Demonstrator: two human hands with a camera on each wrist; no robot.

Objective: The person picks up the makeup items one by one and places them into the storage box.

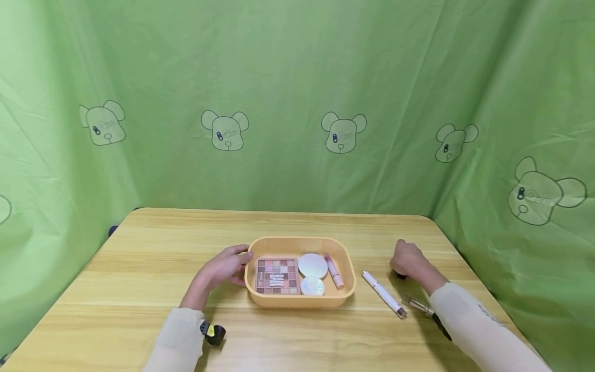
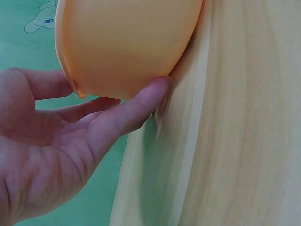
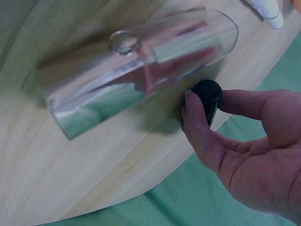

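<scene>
My left hand grips the left end of a peach plastic tub, thumb over the rim. In the left wrist view a fingertip touches the tub's wall low down, by the table. Inside lie an eyeshadow palette, two round white compacts and a pink tube. To the right, my right hand pinches a small black cylinder between thumb and fingers. Nearby lies a shiny metallic tube with a clear end, partly covered by the forearm in the head view.
A slim white tube with a brownish end lies between the tub and my right arm. The wooden table has green curtains behind and at both sides. A dark camera sits on my left wrist.
</scene>
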